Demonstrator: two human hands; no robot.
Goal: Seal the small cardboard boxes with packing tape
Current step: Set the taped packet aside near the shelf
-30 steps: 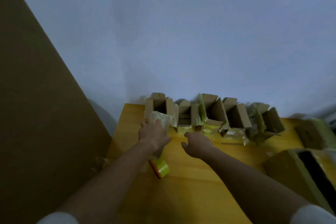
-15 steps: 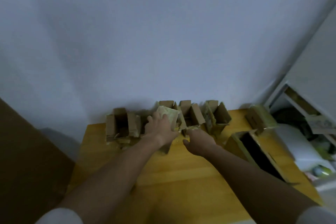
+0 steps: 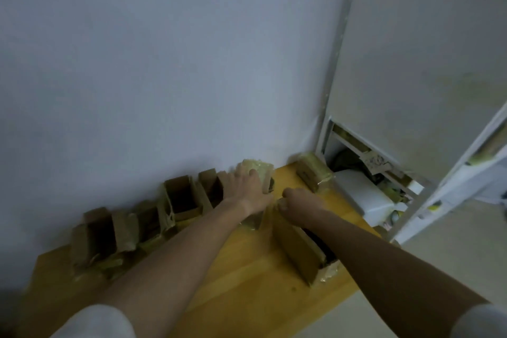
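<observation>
- Left hand (image 3: 247, 186) grips taped box (image 3: 260, 173) at far table (image 3: 233, 269) edge.
- Right hand (image 3: 299, 202) fisted beside it; whether it holds anything, cannot tell.
- Open boxes (image 3: 181, 197) line wall, left.

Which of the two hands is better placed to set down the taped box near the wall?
Left. The left hand already grips the taped box close to the wall, while the right hand is curled above the large open box, apparently holding nothing.
</observation>
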